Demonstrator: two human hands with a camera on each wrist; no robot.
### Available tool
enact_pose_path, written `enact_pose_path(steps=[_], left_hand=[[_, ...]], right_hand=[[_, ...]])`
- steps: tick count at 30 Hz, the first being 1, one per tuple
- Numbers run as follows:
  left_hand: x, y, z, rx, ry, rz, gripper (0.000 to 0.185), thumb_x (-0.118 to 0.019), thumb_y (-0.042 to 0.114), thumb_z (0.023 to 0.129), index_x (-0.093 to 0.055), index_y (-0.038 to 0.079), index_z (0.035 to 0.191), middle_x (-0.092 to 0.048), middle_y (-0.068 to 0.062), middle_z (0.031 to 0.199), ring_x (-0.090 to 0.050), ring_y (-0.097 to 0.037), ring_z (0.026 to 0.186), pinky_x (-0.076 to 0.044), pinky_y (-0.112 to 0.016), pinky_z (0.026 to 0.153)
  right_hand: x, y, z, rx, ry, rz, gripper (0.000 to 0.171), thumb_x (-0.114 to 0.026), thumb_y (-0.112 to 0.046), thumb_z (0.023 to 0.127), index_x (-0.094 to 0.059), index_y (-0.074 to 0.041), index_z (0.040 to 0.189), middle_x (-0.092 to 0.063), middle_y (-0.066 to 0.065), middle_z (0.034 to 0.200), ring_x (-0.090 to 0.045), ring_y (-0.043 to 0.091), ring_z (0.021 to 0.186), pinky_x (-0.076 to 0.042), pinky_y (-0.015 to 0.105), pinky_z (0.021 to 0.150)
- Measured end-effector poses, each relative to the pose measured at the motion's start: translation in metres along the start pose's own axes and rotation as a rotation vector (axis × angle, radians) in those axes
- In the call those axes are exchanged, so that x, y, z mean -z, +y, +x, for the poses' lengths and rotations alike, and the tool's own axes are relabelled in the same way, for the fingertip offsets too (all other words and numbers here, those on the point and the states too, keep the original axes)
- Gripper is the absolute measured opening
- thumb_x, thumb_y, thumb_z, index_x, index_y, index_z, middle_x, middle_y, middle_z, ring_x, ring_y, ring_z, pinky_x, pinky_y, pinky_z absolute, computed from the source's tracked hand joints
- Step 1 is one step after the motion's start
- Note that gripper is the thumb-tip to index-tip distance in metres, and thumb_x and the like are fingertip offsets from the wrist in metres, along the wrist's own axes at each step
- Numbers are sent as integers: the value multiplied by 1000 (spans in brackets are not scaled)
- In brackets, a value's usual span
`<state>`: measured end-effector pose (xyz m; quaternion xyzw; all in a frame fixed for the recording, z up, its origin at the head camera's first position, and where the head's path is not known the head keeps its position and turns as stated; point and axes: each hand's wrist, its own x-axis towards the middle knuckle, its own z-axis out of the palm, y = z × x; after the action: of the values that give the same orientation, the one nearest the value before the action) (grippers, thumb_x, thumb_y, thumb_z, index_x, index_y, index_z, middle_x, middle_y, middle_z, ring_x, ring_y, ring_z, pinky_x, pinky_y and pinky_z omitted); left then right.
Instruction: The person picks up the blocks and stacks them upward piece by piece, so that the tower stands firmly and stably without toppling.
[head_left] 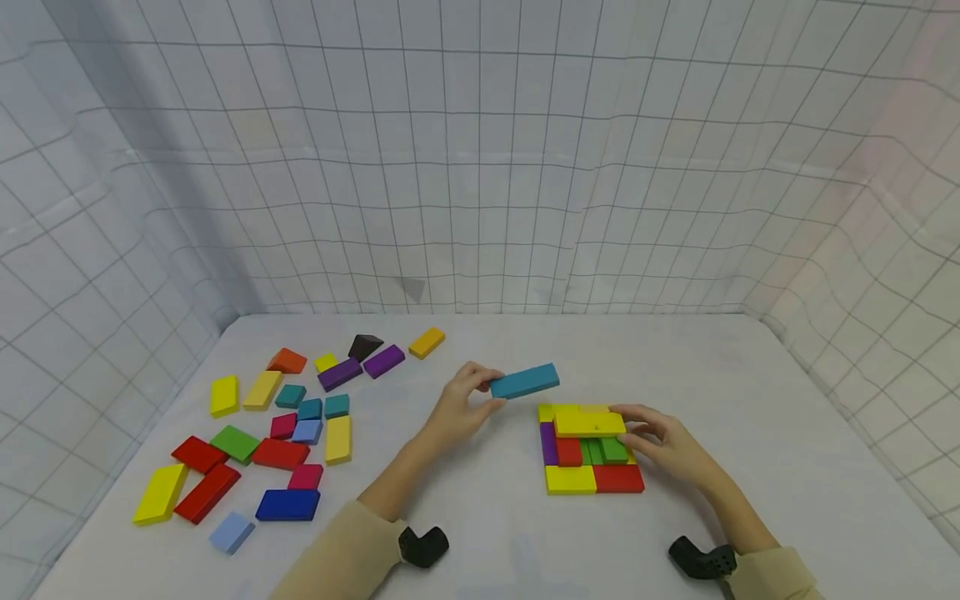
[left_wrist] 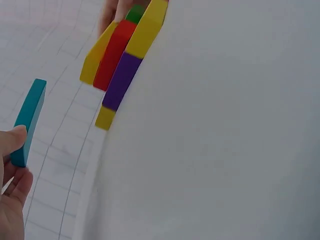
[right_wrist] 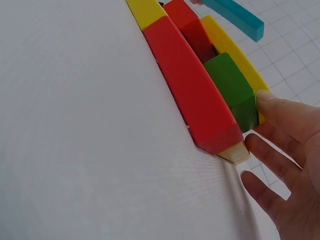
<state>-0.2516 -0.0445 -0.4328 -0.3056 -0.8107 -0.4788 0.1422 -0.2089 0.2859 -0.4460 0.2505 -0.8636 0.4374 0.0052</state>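
Note:
My left hand [head_left: 459, 408] pinches one end of a teal rectangular block [head_left: 525, 382], raised above the table; its thumb and fingertips also show in the left wrist view. To the right lies a low layered stack of blocks: a red block [head_left: 619, 478], a purple block [head_left: 549, 443] and yellow ones around the outside, with a smaller red block [head_left: 568, 452] and green blocks [head_left: 615, 451] on the inside. A long yellow block [head_left: 589, 425] tops its far side. My right hand [head_left: 663, 442] holds this yellow block by its right end, thumb at the near side, as the right wrist view shows.
Many loose blocks are spread over the left of the white table [head_left: 495, 542], among them a dark blue block [head_left: 288, 505], a yellow block [head_left: 161, 495] and a purple block [head_left: 384, 361]. A gridded white curtain [head_left: 510, 208] encloses the table at the back and sides.

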Motion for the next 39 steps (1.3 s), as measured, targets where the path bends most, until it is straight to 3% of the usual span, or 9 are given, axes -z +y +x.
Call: enact_pose_path(steps=[6,10,15,20,25,32,36,39], left_hand=[[-20,26,-7,-131,-132,-72,30,-68,6,81,-61,-2,109,-53,-9,96,-53,-21,86,-50,-28,80],[-34,40,-11,-166,-203,-79,30,-67,8,82,-60,-4,109,-52,-9,97,-51,-20,87,-49,-26,79],[-48,49,-13,-203,-256,48,29,-67,14,83,-61,-1,108,-50,-7,99,-46,-18,91,-46,-22,79],[-55,56,-13,-233,-282,194,29,-65,19,85,-61,1,108,-50,-6,101,-43,-16,91,-41,-16,77],[-58,59,-15,-220,-311,253,30,-64,19,86,-61,1,109,-49,-5,99,-43,-15,90,-40,-15,77],[-61,57,-16,-245,-285,333,30,-65,24,85,-63,4,107,-50,-3,101,-46,-12,89,-41,-15,79],[-64,53,-18,-235,-274,375,31,-66,26,85,-62,6,108,-50,-2,103,-46,-13,90,-41,-21,82],[-64,50,-18,-195,-277,382,39,-67,30,84,-58,8,115,-49,-5,114,-46,-16,99,-41,-26,90]], right_hand=[[1,2,-1,15,-4,31,42,-60,-13,88,-50,-8,128,-53,11,126,-49,1,108,-46,23,88],[3,1,-1,40,-7,59,42,-58,-9,89,-48,-6,129,-51,14,127,-49,5,108,-45,22,88],[5,0,-1,58,-11,78,37,-53,-7,92,-48,-2,128,-51,17,127,-50,9,109,-44,19,88],[6,1,-1,-5,-5,94,34,-48,-12,95,-49,-7,128,-52,12,128,-50,6,109,-43,20,89],[7,2,-3,-25,-11,101,33,-45,-12,96,-49,-9,129,-52,11,129,-50,5,110,-41,20,90],[6,1,-4,30,-52,58,52,-64,-10,84,-45,-7,132,-48,12,132,-48,10,112,-43,38,94],[7,0,-4,29,-66,44,56,-68,-12,81,-45,-10,132,-47,9,133,-45,5,115,-42,37,94],[7,-1,-3,33,-75,48,56,-69,-12,80,-46,-10,132,-48,9,133,-43,2,116,-42,34,95]])
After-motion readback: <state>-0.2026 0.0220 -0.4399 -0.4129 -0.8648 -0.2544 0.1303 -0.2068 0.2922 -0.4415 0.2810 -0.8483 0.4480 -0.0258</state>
